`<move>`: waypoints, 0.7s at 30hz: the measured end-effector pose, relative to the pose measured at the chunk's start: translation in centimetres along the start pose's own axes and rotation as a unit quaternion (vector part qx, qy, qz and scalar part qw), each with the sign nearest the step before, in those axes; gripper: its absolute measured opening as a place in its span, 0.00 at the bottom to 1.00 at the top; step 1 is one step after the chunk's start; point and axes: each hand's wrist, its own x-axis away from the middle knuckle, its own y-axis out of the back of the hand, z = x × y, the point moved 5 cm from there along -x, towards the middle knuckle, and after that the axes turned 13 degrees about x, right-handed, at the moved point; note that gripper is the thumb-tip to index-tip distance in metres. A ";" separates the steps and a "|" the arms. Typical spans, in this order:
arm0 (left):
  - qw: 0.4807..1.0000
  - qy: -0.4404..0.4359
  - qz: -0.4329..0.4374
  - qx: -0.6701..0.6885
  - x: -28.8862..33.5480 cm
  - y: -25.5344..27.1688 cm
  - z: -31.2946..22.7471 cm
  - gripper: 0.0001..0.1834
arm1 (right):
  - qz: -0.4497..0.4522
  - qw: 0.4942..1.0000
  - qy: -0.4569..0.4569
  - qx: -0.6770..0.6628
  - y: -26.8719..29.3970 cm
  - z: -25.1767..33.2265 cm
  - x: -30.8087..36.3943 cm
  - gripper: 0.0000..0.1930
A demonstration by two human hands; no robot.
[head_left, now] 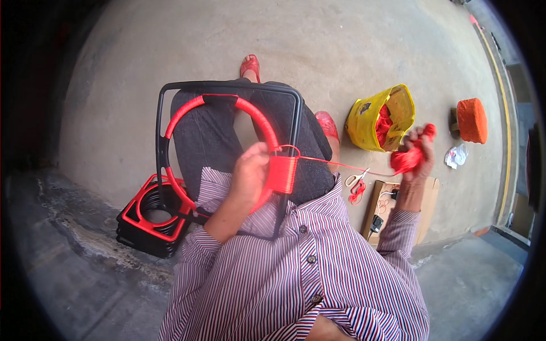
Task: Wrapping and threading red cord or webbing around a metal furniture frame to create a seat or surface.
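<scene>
Across my lap rests a black square frame [300, 113] with a ring inside it, most of the ring wrapped in red cord [259, 116]. My left hand [252, 167] is closed round the ring's right side, beside a wide wrapped red band [282, 174] that joins ring and frame. Its fingertips are partly hidden behind the ring. A loop of cord stands at the top of that band. From there a red strand [347, 165] runs right to my right hand [420, 156], which is held out to the side, closed on a bundle of red cord [410, 160].
A yellow bag [364, 126] holding red cord stands ahead right. Scissors [354, 178] and red scraps lie near an open cardboard box [372, 210]. Farther right are an orange stool [472, 120] and a crumpled plastic bag [456, 156]. Stacked frames [151, 213] sit at my left.
</scene>
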 end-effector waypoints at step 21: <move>0.891 -0.209 0.003 -0.404 1.6 -3.9 0.1 0.39 | 0.433 0.848 -0.225 0.208 -20.8 -7.6 10.4 0.11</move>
